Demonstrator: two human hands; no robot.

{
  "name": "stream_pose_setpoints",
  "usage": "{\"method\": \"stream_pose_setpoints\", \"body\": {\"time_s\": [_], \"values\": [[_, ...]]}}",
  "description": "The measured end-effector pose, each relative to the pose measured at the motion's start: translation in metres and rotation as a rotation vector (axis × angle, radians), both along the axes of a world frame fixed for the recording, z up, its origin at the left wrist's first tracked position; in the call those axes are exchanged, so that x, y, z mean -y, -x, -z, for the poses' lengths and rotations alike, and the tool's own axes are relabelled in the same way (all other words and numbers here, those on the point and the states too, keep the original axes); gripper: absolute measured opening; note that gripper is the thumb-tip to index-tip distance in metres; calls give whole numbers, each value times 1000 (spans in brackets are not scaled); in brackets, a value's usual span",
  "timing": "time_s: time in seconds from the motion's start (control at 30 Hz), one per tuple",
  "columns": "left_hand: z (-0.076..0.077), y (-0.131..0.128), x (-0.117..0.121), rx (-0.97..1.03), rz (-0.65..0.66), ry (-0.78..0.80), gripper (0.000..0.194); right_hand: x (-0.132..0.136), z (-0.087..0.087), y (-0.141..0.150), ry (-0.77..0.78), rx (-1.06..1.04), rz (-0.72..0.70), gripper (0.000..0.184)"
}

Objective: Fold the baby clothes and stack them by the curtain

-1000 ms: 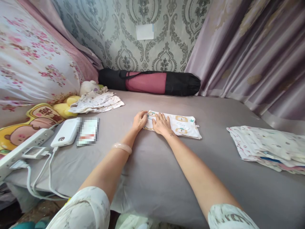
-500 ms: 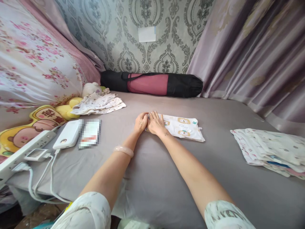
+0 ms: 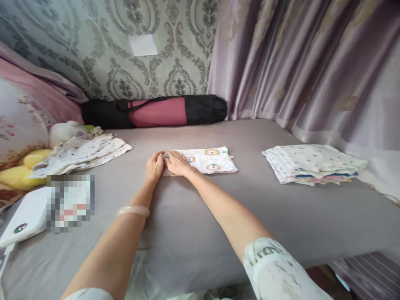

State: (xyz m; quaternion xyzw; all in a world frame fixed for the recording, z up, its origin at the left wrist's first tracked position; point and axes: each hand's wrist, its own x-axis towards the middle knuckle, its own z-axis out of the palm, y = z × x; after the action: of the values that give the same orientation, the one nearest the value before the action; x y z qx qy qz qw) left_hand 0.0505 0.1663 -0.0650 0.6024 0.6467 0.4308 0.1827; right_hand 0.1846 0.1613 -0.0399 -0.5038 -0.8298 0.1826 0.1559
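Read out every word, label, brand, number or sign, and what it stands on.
No text can be read.
Round dark display on the white plastic power bank: too small.
Flat rectangular item: pixelated, unreadable.
Little white tag on the folded white printed cloth: too small.

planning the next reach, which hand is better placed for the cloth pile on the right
Likely right: the right hand lies on the folded cloth, nearer the cloth pile; the left hand sits at the cloth's left end.
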Motion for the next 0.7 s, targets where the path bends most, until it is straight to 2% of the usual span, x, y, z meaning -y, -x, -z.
{"method": "stream_pose_setpoints", "body": {"time_s": [0.17, 0.3, 0.4, 0.47, 0.57, 0.7], "values": [[-6, -3, 4, -86, -26, 40, 44, 5, -10, -56, -104, -79, 104, 43], [-10, -6, 8, -180, -28, 80, 40, 10, -15, -129, -146, -74, 351, 34], [-11, -8, 7, -226, -38, 113, 39, 14, -18, -184, -51, -30, 611, 29], [-11, -8, 5, -260, -37, 137, 37, 19, -19, -213, 60, 23, 712, 27], [-13, -9, 0, -305, -35, 211, 32, 24, -17, -236, 134, 74, 781, 26], [-23, -11, -7, -315, -67, 378, 27, 24, -12, -235, 179, 104, 805, 28]]}}
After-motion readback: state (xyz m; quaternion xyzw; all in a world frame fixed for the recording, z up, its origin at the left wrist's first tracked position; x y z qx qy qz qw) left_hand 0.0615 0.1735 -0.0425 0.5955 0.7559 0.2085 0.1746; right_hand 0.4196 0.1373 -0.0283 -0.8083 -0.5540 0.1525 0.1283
